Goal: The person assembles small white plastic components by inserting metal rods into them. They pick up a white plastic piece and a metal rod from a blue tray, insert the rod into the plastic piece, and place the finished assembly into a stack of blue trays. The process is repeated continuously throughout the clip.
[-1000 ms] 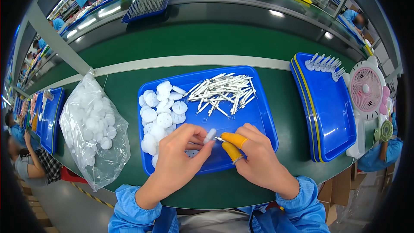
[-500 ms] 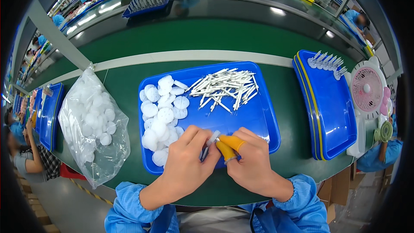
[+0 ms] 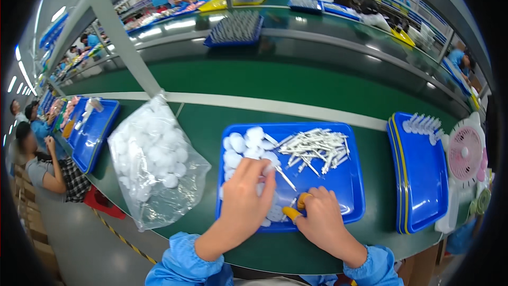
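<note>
So on my end, the bit that mattered was one slim white stick between the two sets of fingers. Its far end sat right by the left hand's fingertips, and its long axis slanted nearward and right, the low end just short of the right hand's fingertips. Left was the closer one, I'd say. Its thumb and index were bent towards each other over the edge of the white disc heap, but I couldn't tell if they were clamped on anything.

Right hand had yellow covers on two fingers, the tips close together beside a thin, dark-tipped piece. Gripped or just touching? Couldn't tell.

Room-wise, the blue tray's bare floor opened up beyond and right of the right fingers, up to the right rim. The stick pile closed off the far side, discs crowded the left fingers, and the near rim ran just nearward of the right fingertips.
</note>
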Tool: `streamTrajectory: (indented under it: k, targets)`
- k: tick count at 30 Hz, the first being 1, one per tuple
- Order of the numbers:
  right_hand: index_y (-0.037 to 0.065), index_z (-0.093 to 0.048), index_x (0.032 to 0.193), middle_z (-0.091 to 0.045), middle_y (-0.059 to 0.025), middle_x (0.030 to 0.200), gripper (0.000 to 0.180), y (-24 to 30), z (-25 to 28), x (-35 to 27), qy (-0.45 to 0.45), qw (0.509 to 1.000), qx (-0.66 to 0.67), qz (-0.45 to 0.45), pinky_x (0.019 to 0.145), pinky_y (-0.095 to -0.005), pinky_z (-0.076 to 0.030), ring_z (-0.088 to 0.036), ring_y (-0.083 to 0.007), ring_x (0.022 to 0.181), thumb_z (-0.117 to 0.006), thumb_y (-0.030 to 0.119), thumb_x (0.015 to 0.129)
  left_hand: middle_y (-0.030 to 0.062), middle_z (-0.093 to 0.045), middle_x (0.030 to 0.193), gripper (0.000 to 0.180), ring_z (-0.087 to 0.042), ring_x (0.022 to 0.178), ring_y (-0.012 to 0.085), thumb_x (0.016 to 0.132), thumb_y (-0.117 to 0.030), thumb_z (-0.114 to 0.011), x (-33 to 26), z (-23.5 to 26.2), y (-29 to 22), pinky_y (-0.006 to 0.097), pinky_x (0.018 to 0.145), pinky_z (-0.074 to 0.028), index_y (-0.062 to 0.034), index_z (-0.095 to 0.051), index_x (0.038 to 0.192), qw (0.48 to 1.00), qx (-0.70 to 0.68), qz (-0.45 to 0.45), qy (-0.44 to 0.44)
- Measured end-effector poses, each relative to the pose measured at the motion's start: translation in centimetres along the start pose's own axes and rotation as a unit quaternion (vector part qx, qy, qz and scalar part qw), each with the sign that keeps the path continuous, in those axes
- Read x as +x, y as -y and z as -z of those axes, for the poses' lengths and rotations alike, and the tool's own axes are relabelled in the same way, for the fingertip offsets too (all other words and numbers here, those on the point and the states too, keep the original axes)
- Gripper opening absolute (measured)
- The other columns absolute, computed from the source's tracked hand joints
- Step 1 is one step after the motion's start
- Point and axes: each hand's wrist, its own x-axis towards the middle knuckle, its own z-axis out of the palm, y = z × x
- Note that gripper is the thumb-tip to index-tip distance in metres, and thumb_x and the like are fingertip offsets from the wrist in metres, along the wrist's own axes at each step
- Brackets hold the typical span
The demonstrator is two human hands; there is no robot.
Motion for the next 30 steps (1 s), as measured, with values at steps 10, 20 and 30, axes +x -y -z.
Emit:
streamTrajectory:
  k: [10, 20, 30]
  targets:
    - [-0.002, -0.074, 0.097, -0.066, -0.0163, 0.1, 0.014, -1.7, 1.0, -0.1, -0.051, 0.998, -0.027, 0.0, 0.088, -0.0465, -0.046, -0.061, -0.0343, 0.099, -0.075, 0.004, 0.084, 0.0121, -0.071, 0.104, 0.017, -0.077, 0.092, 0.0223, 0.096, -0.003, -0.075, 0.0, 0.0, -0.2, 0.034, 0.076, -0.067, 0.0022, -0.073, 0.112, 0.994, -0.084, 0.048, 0.058]
    - [-0.003, -0.073, 0.119, -0.066, -0.0159, 0.091, 0.039, -2.3, 4.4, -1.7, -0.082, 0.964, 0.236, 0.096, 0.072, -0.0408, -0.052, -0.065, -0.0347, 0.083, -0.074, -0.009, 0.081, 0.0121, -0.07, 0.104, 0.018, -0.074, 0.092, 0.0178, 0.095, 0.003, -0.073, -0.8, -1.1, -2.1, 0.03, 0.074, -0.067, 0.0041, -0.074, 0.113, 0.973, -0.145, 0.054, 0.169]
    - [-0.006, -0.075, 0.111, -0.062, -0.0142, 0.097, 0.044, -3.2, 3.7, -1.8, -0.062, 0.969, 0.192, 0.143, 0.08, -0.0433, -0.05, -0.06, -0.0331, 0.091, -0.069, -0.011, 0.068, 0.0126, -0.066, 0.103, 0.019, -0.073, 0.091, 0.0209, 0.093, 0.006, -0.072, -1.0, -1.5, -2.1, 0.031, 0.074, -0.067, 0.0041, -0.072, 0.112, 0.975, -0.118, 0.033, 0.183]
